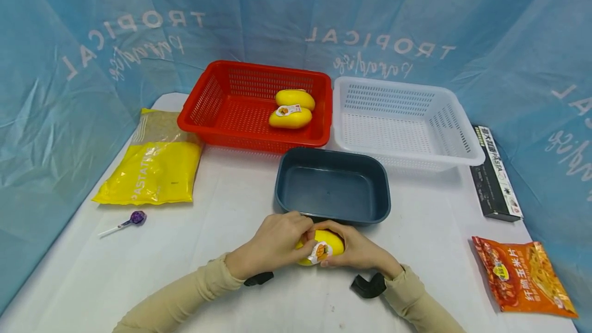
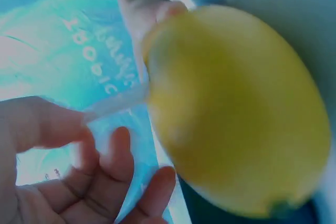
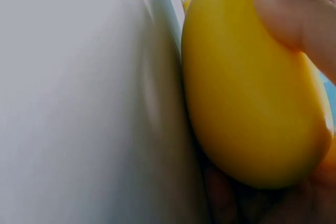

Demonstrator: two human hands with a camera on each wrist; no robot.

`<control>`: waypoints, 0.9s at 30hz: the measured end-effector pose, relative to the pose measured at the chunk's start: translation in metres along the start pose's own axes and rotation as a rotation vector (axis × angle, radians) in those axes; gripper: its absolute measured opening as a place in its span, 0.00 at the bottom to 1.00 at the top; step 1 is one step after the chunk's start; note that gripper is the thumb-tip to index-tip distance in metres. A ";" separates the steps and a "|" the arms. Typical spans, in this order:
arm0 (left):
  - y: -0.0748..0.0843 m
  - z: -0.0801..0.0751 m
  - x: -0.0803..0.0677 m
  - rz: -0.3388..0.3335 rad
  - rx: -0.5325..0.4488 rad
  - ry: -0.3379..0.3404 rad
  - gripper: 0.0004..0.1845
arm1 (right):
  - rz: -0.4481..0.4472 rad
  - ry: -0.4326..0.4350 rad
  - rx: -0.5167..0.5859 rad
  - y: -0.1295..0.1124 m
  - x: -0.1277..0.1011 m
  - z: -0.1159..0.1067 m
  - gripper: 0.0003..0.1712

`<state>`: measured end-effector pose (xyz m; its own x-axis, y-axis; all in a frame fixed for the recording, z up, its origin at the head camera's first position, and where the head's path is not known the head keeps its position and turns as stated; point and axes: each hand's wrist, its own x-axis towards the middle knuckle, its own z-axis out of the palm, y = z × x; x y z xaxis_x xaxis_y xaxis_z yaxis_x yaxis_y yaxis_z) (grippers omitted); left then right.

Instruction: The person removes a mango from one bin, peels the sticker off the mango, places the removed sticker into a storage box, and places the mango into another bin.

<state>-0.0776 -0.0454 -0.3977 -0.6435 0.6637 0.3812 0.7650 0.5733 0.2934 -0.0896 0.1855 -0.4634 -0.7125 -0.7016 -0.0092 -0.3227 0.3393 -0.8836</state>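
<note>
Close to the front of the table, my right hand [image 1: 358, 250] grips a yellow mango [image 1: 334, 240] from its right side, with fingers and thumb around it. A white printed sticker [image 1: 321, 252] is on the mango's near face. My left hand [image 1: 281, 239] is at the mango's left end. In the left wrist view, its thumb and a finger pinch the end of a whitish strip [image 2: 118, 102] that stretches to the mango; the other fingers are bent and apart from it. The right wrist view shows the right thumb [image 3: 294, 22] pressed on the mango's skin.
Just beyond the hands sits a dark blue tub [image 1: 328, 189]. Behind it are a red basket [image 1: 254, 140] holding two mangoes [image 1: 291, 118] and a white basket [image 1: 411, 158]. A yellow pasta bag [image 1: 157, 173] and lollipop [image 1: 137, 218] lie left; a black box [image 1: 492, 179] and orange snack bag [image 1: 522, 276] right.
</note>
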 end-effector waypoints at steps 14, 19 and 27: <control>0.016 0.006 -0.004 -0.052 -0.064 -0.052 0.11 | -0.007 0.020 -0.032 -0.002 0.001 0.002 0.33; 0.020 0.009 -0.005 0.008 -0.030 0.002 0.11 | -0.007 0.023 -0.048 -0.002 0.001 0.001 0.36; 0.025 0.012 -0.002 0.131 -0.013 0.110 0.10 | -0.023 0.026 -0.055 -0.001 0.001 0.002 0.36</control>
<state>-0.0573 -0.0270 -0.4019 -0.5320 0.6758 0.5102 0.8431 0.4783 0.2456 -0.0887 0.1833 -0.4631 -0.7203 -0.6932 0.0241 -0.3724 0.3572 -0.8566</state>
